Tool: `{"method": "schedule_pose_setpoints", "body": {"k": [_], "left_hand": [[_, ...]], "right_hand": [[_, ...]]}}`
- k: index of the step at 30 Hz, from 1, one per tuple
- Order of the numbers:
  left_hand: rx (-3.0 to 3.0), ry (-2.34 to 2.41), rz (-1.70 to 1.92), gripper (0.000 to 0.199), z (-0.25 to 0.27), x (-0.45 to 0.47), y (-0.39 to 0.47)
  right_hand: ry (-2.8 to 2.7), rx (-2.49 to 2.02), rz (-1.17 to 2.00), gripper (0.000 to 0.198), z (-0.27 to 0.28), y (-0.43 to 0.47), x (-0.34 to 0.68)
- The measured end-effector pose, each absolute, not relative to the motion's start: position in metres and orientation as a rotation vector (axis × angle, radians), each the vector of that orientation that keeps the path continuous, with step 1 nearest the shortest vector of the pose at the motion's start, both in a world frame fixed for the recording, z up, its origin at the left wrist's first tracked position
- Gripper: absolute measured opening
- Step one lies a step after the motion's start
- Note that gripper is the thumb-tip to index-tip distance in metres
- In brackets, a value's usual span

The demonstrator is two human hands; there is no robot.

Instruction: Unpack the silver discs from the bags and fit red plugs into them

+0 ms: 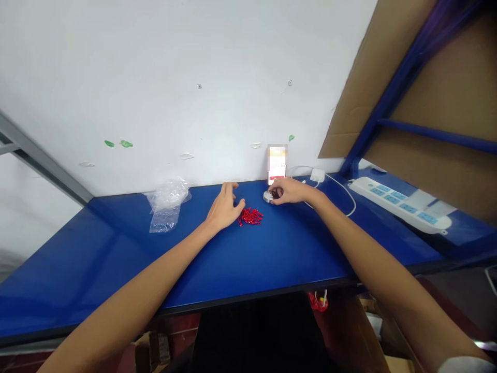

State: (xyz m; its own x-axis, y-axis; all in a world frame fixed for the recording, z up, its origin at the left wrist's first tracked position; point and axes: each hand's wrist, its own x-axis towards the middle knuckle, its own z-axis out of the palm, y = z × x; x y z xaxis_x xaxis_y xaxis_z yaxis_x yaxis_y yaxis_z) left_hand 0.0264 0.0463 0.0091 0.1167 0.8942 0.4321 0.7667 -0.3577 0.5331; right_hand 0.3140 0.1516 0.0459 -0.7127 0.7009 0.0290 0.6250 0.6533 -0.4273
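My left hand [225,207] rests on the blue table just left of a small pile of short red cords [251,216]. Its fingers are apart and hold nothing. Behind and to the right of the pile, my right hand [289,190] curls its thumb and fingers round a small round silver object [267,196]. Something dark shows between those fingers, too small to name. The hand hides most of the silver object's right side. A phone with a lit screen [277,163] leans upright against the wall, right behind my right hand.
Clear plastic bags [166,204] lie on the blue table [248,264] to the left. On the right are a white charger [317,175] with its cable and a white power strip [402,204]. A white wall [233,114] rises behind; a blue metal frame [382,103] stands at right.
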Motion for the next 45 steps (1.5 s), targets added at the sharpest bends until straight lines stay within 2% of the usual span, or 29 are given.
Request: {"method": "schedule_pose_setpoints", "body": {"k": [13, 20, 23, 28, 34, 38, 45], "left_hand": [[2.003, 1.660, 1.234, 0.034, -0.007, 0.022, 0.068], [1.859, 1.644, 1.310, 0.027, -0.002, 0.015, 0.068], [1.809, 1.636, 1.334, 0.025, 0.000, 0.013, 0.067], [1.804, 1.623, 1.337, 0.022, 0.000, 0.013, 0.067], [1.843, 1.621, 1.300, 0.019, -0.002, 0.011, 0.068], [1.915, 1.615, 1.246, 0.018, -0.001, 0.011, 0.069], [1.945, 1.622, 1.229, 0.019, -0.001, 0.014, 0.068]], "right_hand": [[-2.660, -1.055, 0.591, 0.044, 0.040, 0.161, 0.290], [-2.832, -0.958, 0.547, 0.021, 0.056, 0.171, 0.247], [-2.851, -0.922, 0.550, 0.021, 0.057, 0.177, 0.236], [-2.820, -0.938, 0.518, 0.029, 0.049, 0.180, 0.236], [-2.676, -0.927, 0.578, 0.061, 0.033, 0.174, 0.252], [-2.595, -0.909, 0.621, 0.051, 0.023, 0.174, 0.258], [-2.537, -0.919, 0.599, 0.043, 0.020, 0.172, 0.253]]}}
